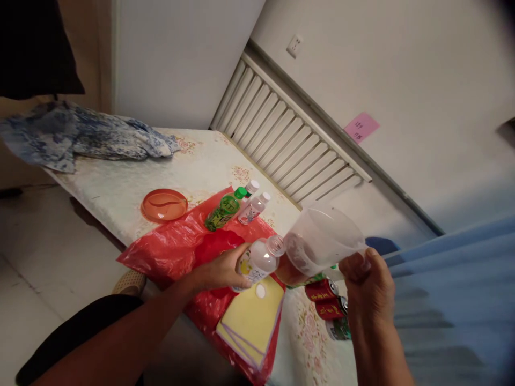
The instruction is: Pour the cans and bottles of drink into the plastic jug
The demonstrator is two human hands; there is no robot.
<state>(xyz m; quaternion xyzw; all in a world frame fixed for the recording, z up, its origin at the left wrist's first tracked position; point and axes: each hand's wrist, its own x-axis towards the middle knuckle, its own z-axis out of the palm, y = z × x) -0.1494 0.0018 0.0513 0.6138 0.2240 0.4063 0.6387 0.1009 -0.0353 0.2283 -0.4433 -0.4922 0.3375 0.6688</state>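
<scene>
My left hand (227,268) is wrapped round a clear plastic bottle (257,260) with a lemon-patterned label. The bottle has no cap on, and its mouth is close by the left side of a translucent measuring jug (322,241). Gripped by its handle in my right hand (368,279), the jug holds some reddish-brown liquid and is tilted. Whether bottle and jug touch, I cannot tell. Below the bottle lie yellow cloths (253,316) with a white bottle cap (260,290) on top, over a red plastic bag (169,246).
Behind my left hand stand a green-capped bottle (225,209) and white-capped bottles (254,208). An orange round lid (164,206) lies to the left. Red cans (322,289) stand beneath the jug. A radiator (285,128) lines the wall, and a blue curtain (454,300) hangs at the right.
</scene>
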